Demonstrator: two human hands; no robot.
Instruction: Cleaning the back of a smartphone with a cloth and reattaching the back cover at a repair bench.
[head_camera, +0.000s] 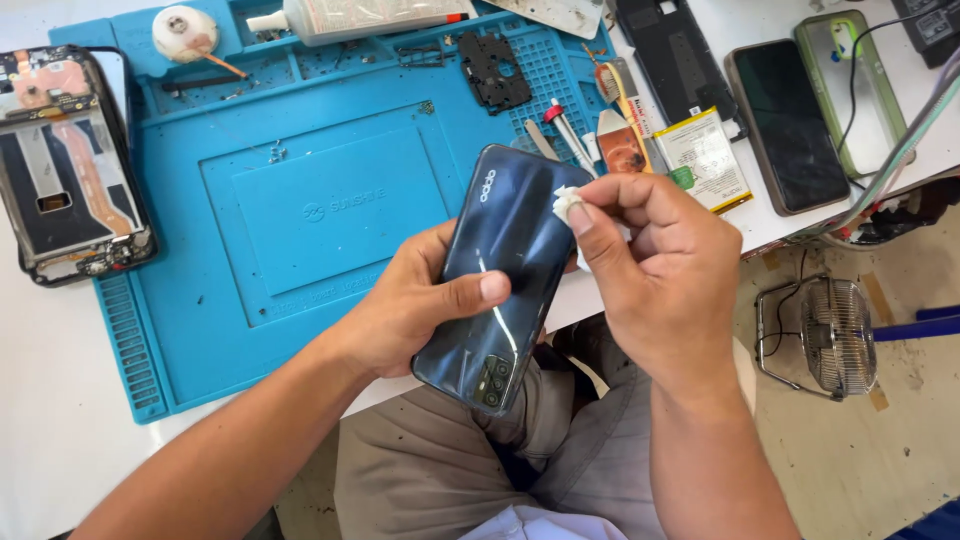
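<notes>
My left hand (415, 305) grips a dark blue glossy phone (505, 260) held back side up, camera cluster toward me, over the front edge of the table. The thumb lies across the phone's back. My right hand (655, 255) pinches a small white wad (567, 205) between thumb and forefinger and presses it against the phone's upper right edge.
A blue repair mat (300, 200) covers the white table. An opened phone with bare internals (65, 165) lies at the left. A black frame part (495, 70), tools (565, 135), a battery (705, 160), two phones (785, 125) and a green case (850, 85) lie beyond. A small fan (825, 335) stands on the floor.
</notes>
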